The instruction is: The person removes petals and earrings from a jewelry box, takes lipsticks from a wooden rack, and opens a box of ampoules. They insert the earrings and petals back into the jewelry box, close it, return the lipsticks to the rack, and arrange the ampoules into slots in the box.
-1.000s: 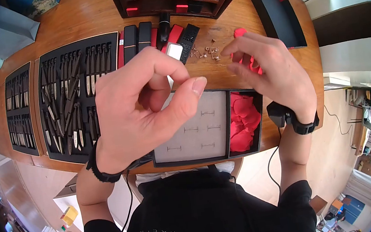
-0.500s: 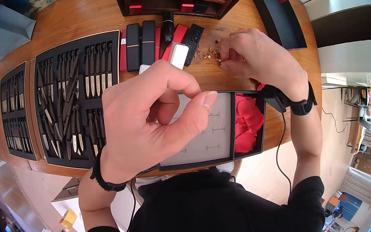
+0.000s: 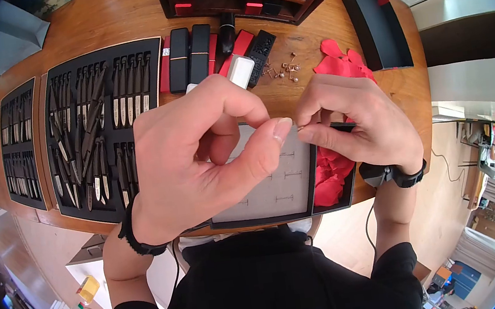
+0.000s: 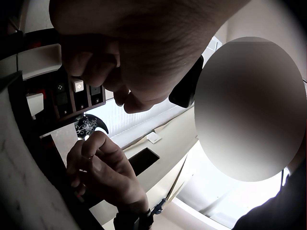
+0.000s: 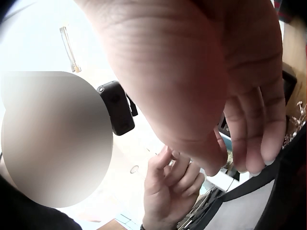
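Note:
My left hand point(image 3: 202, 160) is raised over the shallow black gift box point(image 3: 255, 220), thumb and index tips pinched together. What lies between those tips is too small to tell. Close to them, my right hand point(image 3: 360, 119) pinches a tiny rose-gold stud point(image 3: 300, 128) between thumb and index finger; a small glint shows there in the left wrist view. Under the hands, the box has a grey pad point(image 3: 270, 189) with several short slits, and a side compartment holding red petals point(image 3: 331, 175). Several loose rose-gold studs point(image 3: 286, 70) lie on the table beyond.
Red petals point(image 3: 341, 62) lie behind my right hand. A black lid point(image 3: 377, 27) is at the far right, beside a dark wooden shelf point(image 3: 298, 12). Black and red boxes point(image 3: 189, 59) stand behind my left hand; trays of dark tagged pieces point(image 3: 89, 124) fill the left side.
My right hand reached to the loose studs on the table, then came back toward me with a stud, up to the left fingertips. My left hand kept its pinch and shifted slightly right.

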The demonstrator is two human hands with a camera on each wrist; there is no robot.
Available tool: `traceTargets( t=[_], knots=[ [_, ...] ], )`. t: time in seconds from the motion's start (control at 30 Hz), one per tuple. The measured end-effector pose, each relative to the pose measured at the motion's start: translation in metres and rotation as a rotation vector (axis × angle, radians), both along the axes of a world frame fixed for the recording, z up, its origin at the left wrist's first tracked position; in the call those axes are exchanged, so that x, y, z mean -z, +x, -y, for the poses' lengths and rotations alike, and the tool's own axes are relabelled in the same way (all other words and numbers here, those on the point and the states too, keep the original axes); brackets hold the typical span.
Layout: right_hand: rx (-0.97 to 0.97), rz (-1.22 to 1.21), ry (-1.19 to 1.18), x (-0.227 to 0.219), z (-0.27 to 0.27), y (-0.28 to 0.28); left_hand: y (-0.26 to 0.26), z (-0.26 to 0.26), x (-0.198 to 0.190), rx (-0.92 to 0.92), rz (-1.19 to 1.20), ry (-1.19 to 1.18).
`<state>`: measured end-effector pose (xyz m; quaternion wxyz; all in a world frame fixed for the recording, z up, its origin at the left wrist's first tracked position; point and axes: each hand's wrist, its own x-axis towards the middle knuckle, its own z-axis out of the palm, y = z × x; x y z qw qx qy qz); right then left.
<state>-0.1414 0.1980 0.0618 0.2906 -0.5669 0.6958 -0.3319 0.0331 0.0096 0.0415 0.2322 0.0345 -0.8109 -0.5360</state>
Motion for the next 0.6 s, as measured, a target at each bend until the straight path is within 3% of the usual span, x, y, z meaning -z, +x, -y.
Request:
traceTargets(
  t=[0.17, 0.27, 0.4, 0.6],
  knots=[
    [-0.089, 0.079, -0.064, 0.01, 0.002, 0.003, -0.001, 0.006, -0.002, 0.007, -0.006, 0.038],
    [-0.074, 0.09, -0.032, 0.011, -0.004, 0.004, -0.011, 0.012, 0.002, 0.104, -0.129, 0.129],
    [-0.086, 0.101, -0.076, 0.017, -0.007, 0.002, -0.023, 0.007, 0.004, 0.156, -0.331, -0.056],
    [-0.079, 0.16, -0.062, 0.02, -0.012, 0.004, -0.024, 0.022, 0.009, 0.281, -0.498, -0.095]
  ],
)
